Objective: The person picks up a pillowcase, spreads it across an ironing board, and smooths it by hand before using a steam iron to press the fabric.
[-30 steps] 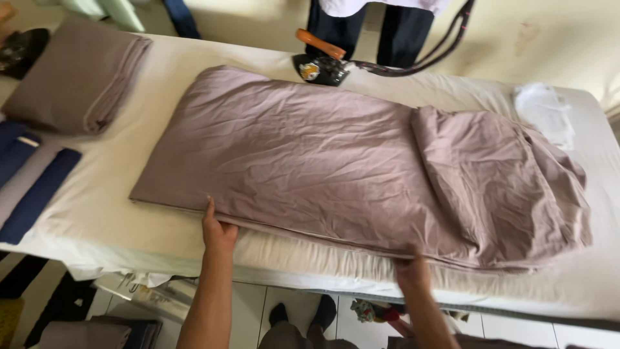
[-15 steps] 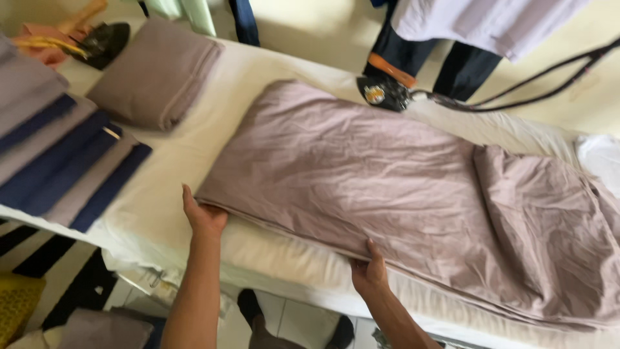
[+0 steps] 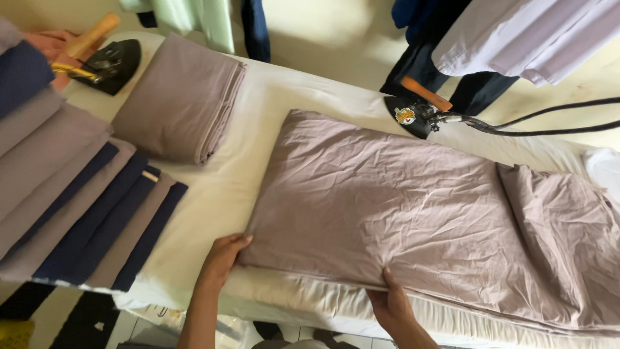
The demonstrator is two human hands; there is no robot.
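A creased mauve sheet lies folded along the white padded counter. The left hand grips its near-left corner; the right hand seems to pinch the near edge, fingers partly hidden. Far right rests a black iron; left, folded fabric stacks.

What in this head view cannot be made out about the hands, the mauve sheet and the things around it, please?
- Left hand: fingertips tucked under the mauve sheet, hidden.
- Right hand: fingers hidden under the sheet's near edge.
- Sheet: right end cut off by the frame edge.
- Iron: its cord runs out of view at the right.
- Standing person: cut off by the top edge.
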